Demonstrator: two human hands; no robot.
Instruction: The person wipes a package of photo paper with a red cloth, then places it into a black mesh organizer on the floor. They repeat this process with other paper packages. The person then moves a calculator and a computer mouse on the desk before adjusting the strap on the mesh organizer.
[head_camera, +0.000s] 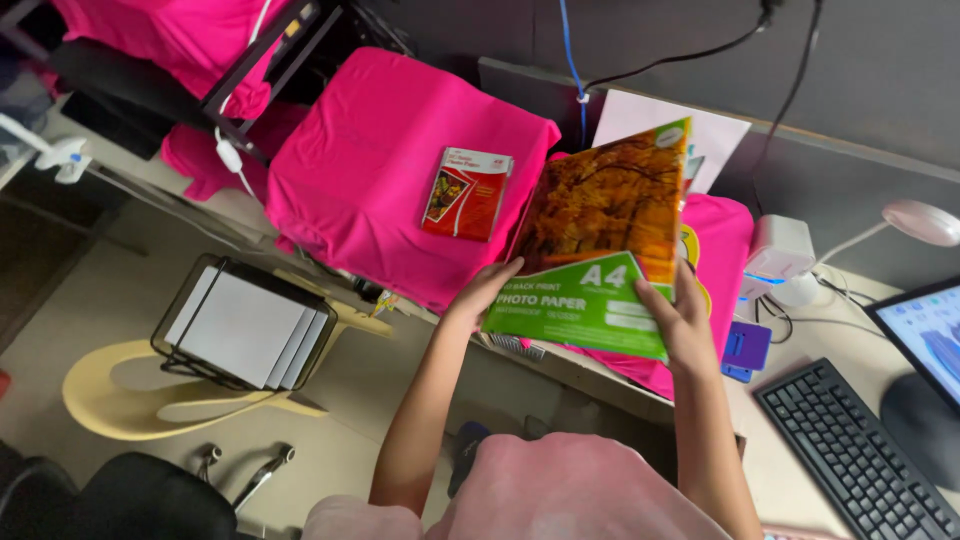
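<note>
Pink cloth (385, 160) drapes a stand; small red packet (466, 193) lies on it. Orange-green paper pack (605, 235) held upright above it. Left hand (482, 290) clamps lower left corner, right hand (682, 315) lower right edge.

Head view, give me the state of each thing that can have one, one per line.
Paper pack: held up off the desk, tilted.
Left hand: gripping the pack's lower left edge.
Right hand: gripping the pack's lower right corner.
Red pack: lying flat on pink cloth.
Monitor: lit.
Desk lamp: cannot tell if lit.
Wire rack: holding white sheets, resting on a stool.
</note>
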